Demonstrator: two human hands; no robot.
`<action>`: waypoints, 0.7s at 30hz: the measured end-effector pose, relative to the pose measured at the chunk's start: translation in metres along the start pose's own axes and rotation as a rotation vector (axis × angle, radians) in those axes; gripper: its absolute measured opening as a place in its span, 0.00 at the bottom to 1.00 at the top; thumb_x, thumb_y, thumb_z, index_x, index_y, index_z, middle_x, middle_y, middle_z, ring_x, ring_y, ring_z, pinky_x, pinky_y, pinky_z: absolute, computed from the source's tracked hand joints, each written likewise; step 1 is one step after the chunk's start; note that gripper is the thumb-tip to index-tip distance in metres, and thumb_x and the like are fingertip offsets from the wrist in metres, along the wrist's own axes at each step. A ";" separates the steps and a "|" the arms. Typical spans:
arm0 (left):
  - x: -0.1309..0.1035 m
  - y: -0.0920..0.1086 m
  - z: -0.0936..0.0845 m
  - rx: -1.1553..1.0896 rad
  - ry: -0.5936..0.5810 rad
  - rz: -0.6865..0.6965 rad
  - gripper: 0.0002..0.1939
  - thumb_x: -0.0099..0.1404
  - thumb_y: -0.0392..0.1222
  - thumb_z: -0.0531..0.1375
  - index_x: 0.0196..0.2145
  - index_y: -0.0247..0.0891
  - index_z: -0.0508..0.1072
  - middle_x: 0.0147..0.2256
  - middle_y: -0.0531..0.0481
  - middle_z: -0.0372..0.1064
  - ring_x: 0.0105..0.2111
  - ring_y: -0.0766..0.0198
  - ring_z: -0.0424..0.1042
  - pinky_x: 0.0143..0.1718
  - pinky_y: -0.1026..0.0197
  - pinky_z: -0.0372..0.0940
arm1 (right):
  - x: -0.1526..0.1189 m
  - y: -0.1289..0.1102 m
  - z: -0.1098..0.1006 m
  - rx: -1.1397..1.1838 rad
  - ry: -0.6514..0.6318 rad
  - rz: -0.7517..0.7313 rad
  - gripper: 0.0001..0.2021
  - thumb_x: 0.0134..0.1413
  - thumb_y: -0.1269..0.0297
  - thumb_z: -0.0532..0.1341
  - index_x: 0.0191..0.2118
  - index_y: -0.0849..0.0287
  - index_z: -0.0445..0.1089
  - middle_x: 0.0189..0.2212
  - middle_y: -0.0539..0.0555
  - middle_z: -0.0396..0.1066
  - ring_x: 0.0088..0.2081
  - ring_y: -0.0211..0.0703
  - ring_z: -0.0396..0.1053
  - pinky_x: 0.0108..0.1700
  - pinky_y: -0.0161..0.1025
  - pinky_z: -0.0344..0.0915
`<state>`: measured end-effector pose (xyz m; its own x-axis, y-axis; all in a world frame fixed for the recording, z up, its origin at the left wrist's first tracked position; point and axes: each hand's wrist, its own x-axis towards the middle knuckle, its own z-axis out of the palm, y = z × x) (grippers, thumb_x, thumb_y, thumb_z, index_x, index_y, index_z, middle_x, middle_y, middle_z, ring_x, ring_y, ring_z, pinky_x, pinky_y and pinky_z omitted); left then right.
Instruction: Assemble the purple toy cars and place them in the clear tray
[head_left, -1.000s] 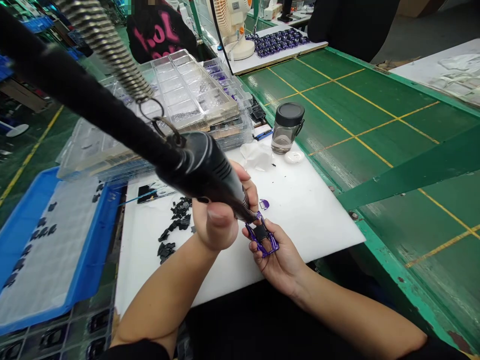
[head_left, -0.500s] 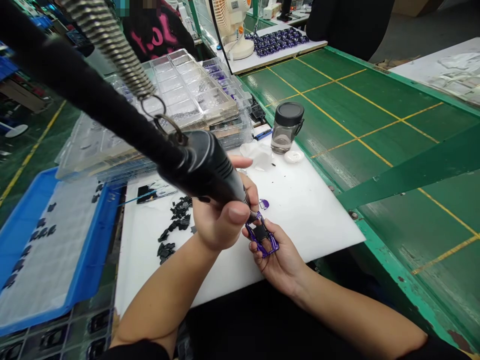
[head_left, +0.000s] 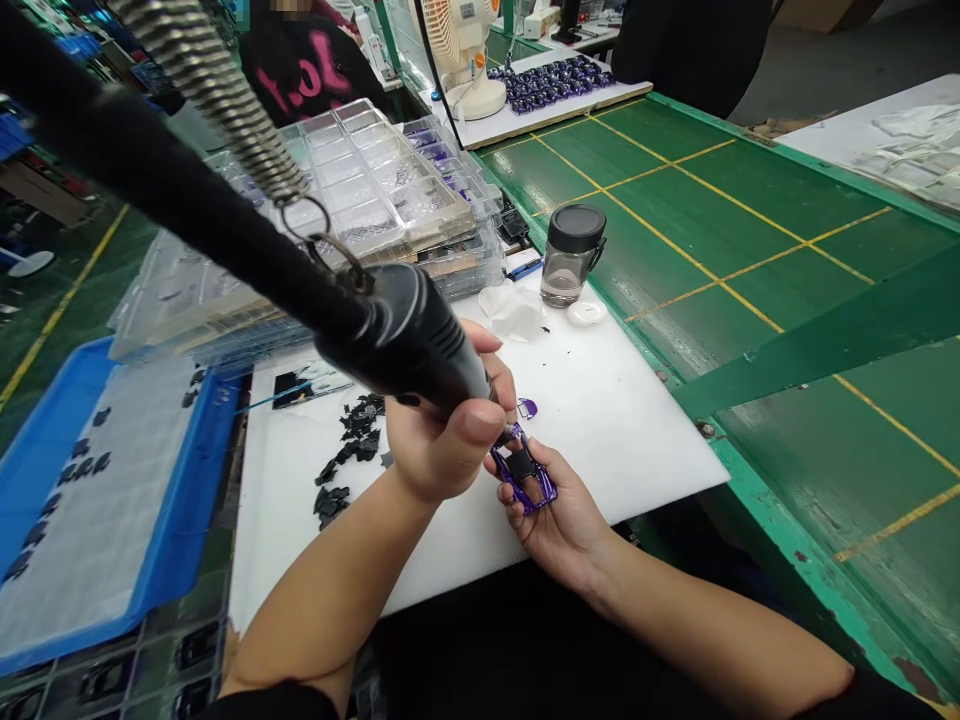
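My left hand [head_left: 450, 445] is wrapped round a black electric screwdriver [head_left: 420, 335], which hangs from a coiled spring and slants down to the right. Its tip meets the far end of a purple toy-car frame [head_left: 544, 484] with a black plate [head_left: 520, 464] in its middle. That frame lies in the fingers of my right hand [head_left: 566, 515], thumb along one side. The exact contact of the tip is partly hidden by my left thumb. A small purple piece [head_left: 529, 408] rests on the white board [head_left: 622, 420] just beyond. Black plastic pieces [head_left: 360, 430] are heaped left of my left hand.
Stacked clear compartment boxes [head_left: 360, 180] stand at the back left, above a blue tray [head_left: 169, 540] with black parts. A lidded cup [head_left: 566, 260] and white oval case [head_left: 586, 314] sit near the green belt [head_left: 690, 220]. Farther off are a fan [head_left: 469, 50] and a co-worker [head_left: 315, 60].
Both hands keep almost the same place, with the screwdriver tip still at the purple frame. The view has shifted very slightly.
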<state>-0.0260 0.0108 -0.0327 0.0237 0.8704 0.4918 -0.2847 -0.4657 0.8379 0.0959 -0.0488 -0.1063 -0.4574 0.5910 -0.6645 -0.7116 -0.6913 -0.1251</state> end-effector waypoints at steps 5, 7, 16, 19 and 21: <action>0.000 -0.001 -0.001 0.010 -0.011 0.015 0.32 0.62 0.65 0.65 0.50 0.35 0.67 0.24 0.51 0.65 0.18 0.63 0.64 0.20 0.62 0.63 | 0.000 0.001 0.000 -0.001 0.001 -0.001 0.15 0.59 0.59 0.62 0.49 0.61 0.67 0.37 0.59 0.76 0.24 0.34 0.70 0.23 0.26 0.67; 0.000 -0.002 -0.001 -0.004 -0.010 0.026 0.32 0.62 0.64 0.65 0.51 0.35 0.67 0.23 0.51 0.65 0.18 0.63 0.64 0.19 0.62 0.62 | 0.000 0.000 0.001 -0.001 0.002 -0.001 0.16 0.59 0.59 0.62 0.49 0.61 0.67 0.37 0.59 0.75 0.24 0.34 0.70 0.23 0.26 0.67; -0.001 -0.003 0.000 -0.003 0.005 0.009 0.23 0.62 0.60 0.67 0.39 0.38 0.67 0.23 0.52 0.64 0.18 0.63 0.65 0.20 0.62 0.63 | -0.001 0.000 0.002 0.006 0.023 0.003 0.13 0.60 0.60 0.61 0.47 0.60 0.66 0.36 0.59 0.75 0.24 0.34 0.70 0.23 0.26 0.67; -0.001 -0.003 0.001 -0.028 0.008 0.013 0.22 0.63 0.58 0.68 0.39 0.38 0.67 0.23 0.52 0.64 0.19 0.63 0.65 0.21 0.63 0.63 | -0.001 0.000 0.002 0.011 0.028 0.006 0.12 0.60 0.60 0.61 0.47 0.60 0.66 0.36 0.59 0.75 0.24 0.34 0.70 0.22 0.26 0.67; -0.001 -0.003 0.001 -0.027 0.014 0.031 0.23 0.63 0.58 0.67 0.42 0.37 0.68 0.23 0.51 0.65 0.19 0.63 0.65 0.20 0.63 0.63 | -0.002 0.000 0.002 0.010 0.024 0.005 0.12 0.60 0.60 0.61 0.47 0.60 0.66 0.36 0.59 0.75 0.24 0.34 0.70 0.22 0.26 0.67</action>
<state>-0.0243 0.0108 -0.0353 0.0013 0.8577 0.5141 -0.3108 -0.4883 0.8155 0.0956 -0.0487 -0.1034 -0.4479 0.5778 -0.6823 -0.7149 -0.6897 -0.1147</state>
